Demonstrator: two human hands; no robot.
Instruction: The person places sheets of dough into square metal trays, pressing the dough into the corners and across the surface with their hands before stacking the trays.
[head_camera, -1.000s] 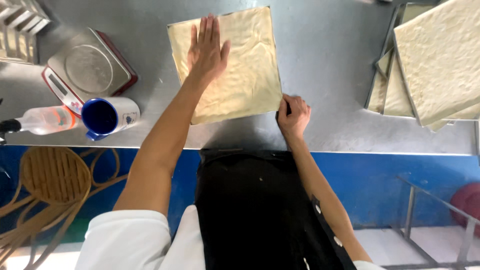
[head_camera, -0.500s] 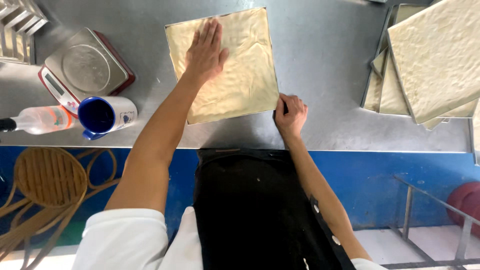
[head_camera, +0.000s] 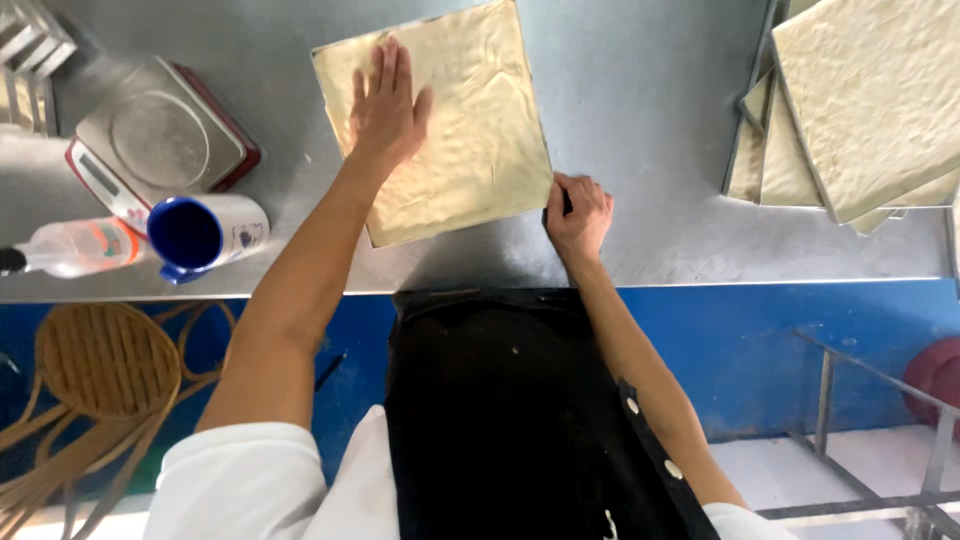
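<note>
Apron cloth (head_camera: 500, 420), black, fills the near foreground against the blue front of the counter. Just past the steel table's (head_camera: 640, 110) near edge, the right hand (head_camera: 578, 212) has its fingers curled in a grip at the near right corner of the dough sheet (head_camera: 470, 130), thumb side toward the sheet; what lies under the fingers cannot be made out. The forearm runs back and to the right toward the body. The dough sheet is a pale, nearly square slab lying flat on the table, turned slightly so its near edge slopes up to the right; its slightly longer axis runs away from the person. The left hand (head_camera: 385, 110) rests palm down on the sheet's left half, fingers straight, spread and pointing away, the arm stretched long. To the left stand a blue cup (head_camera: 200, 235), a clear bottle (head_camera: 75, 247) on its side and a kitchen scale (head_camera: 160, 145). Far right, stacked trays of dough (head_camera: 860, 100) overlap.
</note>
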